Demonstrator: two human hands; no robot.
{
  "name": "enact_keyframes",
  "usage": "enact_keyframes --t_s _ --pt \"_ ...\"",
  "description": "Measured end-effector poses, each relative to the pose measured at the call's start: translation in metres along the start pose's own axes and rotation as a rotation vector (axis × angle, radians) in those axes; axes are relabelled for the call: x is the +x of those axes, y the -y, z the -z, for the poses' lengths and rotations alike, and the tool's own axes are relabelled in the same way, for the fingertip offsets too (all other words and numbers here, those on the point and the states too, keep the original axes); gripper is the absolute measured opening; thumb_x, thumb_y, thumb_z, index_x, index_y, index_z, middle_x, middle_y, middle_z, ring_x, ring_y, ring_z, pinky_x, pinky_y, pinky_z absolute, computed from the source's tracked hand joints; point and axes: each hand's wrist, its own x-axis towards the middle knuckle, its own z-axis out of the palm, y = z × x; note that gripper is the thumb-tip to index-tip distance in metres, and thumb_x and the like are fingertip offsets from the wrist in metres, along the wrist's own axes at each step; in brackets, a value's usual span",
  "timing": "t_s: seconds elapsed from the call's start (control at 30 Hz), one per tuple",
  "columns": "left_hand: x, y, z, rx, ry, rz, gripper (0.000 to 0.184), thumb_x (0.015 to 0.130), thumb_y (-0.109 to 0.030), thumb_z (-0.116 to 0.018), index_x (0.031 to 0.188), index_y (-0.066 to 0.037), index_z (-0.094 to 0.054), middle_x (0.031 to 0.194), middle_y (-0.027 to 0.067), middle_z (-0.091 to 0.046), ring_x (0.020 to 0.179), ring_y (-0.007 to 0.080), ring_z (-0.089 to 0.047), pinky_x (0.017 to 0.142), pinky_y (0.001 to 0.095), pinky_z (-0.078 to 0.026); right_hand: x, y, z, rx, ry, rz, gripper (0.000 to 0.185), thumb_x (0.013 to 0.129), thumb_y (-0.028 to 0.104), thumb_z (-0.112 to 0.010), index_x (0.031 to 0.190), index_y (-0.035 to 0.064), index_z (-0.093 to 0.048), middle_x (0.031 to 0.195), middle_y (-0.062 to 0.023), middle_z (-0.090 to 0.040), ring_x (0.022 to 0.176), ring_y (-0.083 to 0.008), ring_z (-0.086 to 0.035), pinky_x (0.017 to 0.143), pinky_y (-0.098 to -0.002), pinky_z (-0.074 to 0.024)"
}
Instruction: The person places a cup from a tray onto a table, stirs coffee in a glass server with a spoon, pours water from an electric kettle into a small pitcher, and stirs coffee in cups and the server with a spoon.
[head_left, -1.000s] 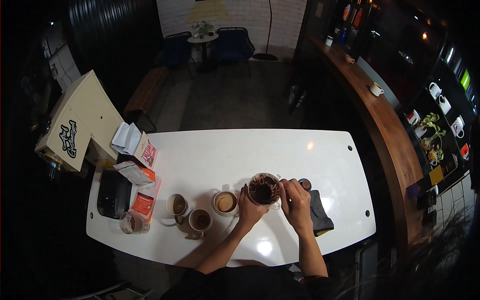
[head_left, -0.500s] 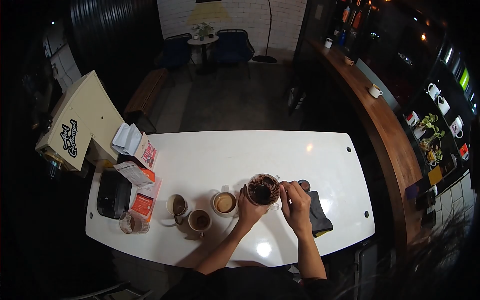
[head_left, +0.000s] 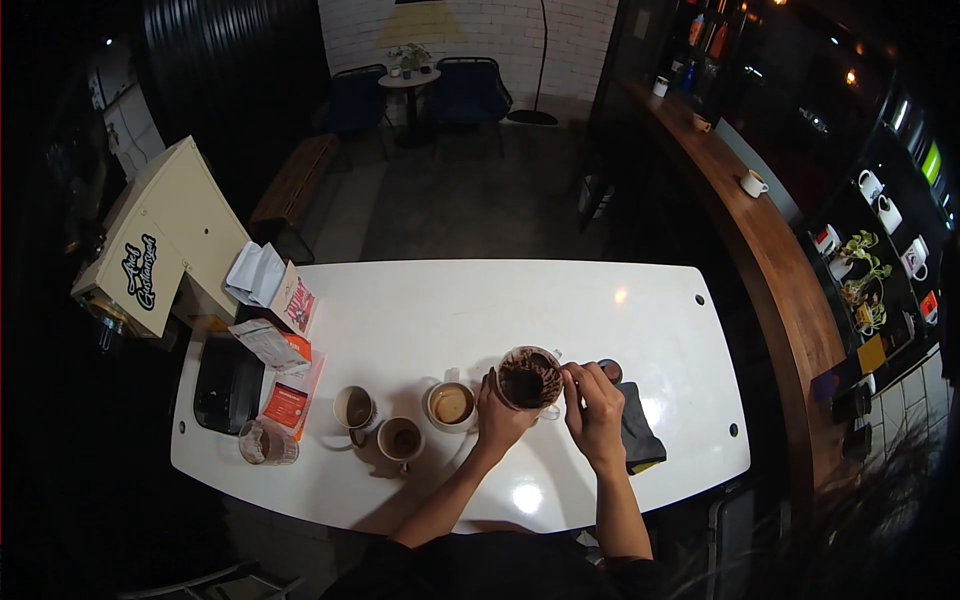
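Left hand: curled round the cup, gripping its side.
Right hand: fingers bunched at the right rim; cannot tell what they hold.
Cup: dark-smeared inside, over the bench, right of three mugs.

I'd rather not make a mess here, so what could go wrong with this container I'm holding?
Two things, perhaps. The dark contents smeared inside the container could drop onto the white table if your left hand lets it tip. And that hand is close to the cup of light brown liquid, so a sideways move might knock it and spill some.
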Motion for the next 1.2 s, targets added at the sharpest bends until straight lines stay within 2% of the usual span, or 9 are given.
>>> enact_keyframes --t_s 0.27,0.33,0.5,0.57,0.63,1.2 --pt "-0.001 0.003 -0.006 -0.064 -0.005 0.025 0.042 0.066 -0.010 -0.084 0.103 -0.005 -0.065 0.095 0.0071 -0.071 0.085 0.0209 -0.069 0.076 0.0352 -0.054 -0.006 -0.004 -0.001 -0.006 0.041 -0.043 0.004 0.090 -0.006 -0.062 0.093 -0.0056 -0.064 0.076 -0.0130 -0.060 0.056 -0.0224 -0.055 0.052 -0.0321 -0.0424" --pt "0.003 -0.010 0.001 -0.038 -0.004 0.019 0.041 0.066 -0.009 -0.084 0.103 -0.005 -0.065 0.095 0.0069 -0.071 0.085 0.0203 -0.069 0.076 0.0349 -0.054 -0.009 -0.007 -0.002 -0.005 0.066 -0.042 0.008 0.091 0.000 -0.063 0.098 -0.0036 -0.063 0.080 -0.0151 -0.060 0.061 -0.0311 -0.063 0.052 -0.0383 -0.0471" --pt "0.004 -0.010 0.002 -0.045 0.015 0.025 0.041 0.068 -0.009 -0.084 0.104 -0.005 -0.066 0.096 0.0066 -0.072 0.085 0.0194 -0.069 0.076 0.0342 -0.054 -0.008 -0.005 0.002 -0.007 0.062 -0.026 0.009 0.090 -0.002 -0.064 0.099 -0.0040 -0.063 0.082 -0.0152 -0.061 0.062 -0.0309 -0.063 0.053 -0.0381 -0.0478" --pt "0.005 -0.007 0.002 -0.054 0.013 -0.034 0.040 0.068 -0.010 -0.084 0.104 -0.005 -0.066 0.095 0.0072 -0.072 0.085 0.0196 -0.069 0.076 0.0337 -0.054 -0.005 -0.003 0.002 -0.002 0.045 -0.005 0.010 0.089 -0.003 -0.064 0.099 -0.0039 -0.063 0.082 -0.0151 -0.062 0.062 -0.0308 -0.063 0.053 -0.0380 -0.0479" --pt "0.004 -0.008 0.003 -0.047 0.011 -0.021 0.040 0.068 -0.010 -0.084 0.104 -0.005 -0.066 0.094 0.0073 -0.072 0.085 0.0195 -0.070 0.075 0.0336 -0.054 -0.001 0.000 0.003 0.039 -0.005 -0.003 0.007 0.089 -0.007 -0.061 0.094 -0.0045 -0.064 0.074 -0.0117 -0.058 0.057 -0.0223 -0.055 0.052 -0.0320 -0.0426" --pt "0.002 -0.004 0.000 0.028 -0.013 0.000 0.040 0.068 -0.016 -0.085 0.102 -0.007 -0.065 0.094 0.0072 -0.070 0.085 0.0224 -0.068 0.077 0.0367 -0.052 -0.002 -0.009 0.006 0.111 0.089 0.013 0.010 0.088 -0.008 -0.061 0.097 -0.0040 -0.064 0.080 -0.0121 -0.060 0.061 -0.0229 -0.059 0.055 -0.0316 -0.0457"
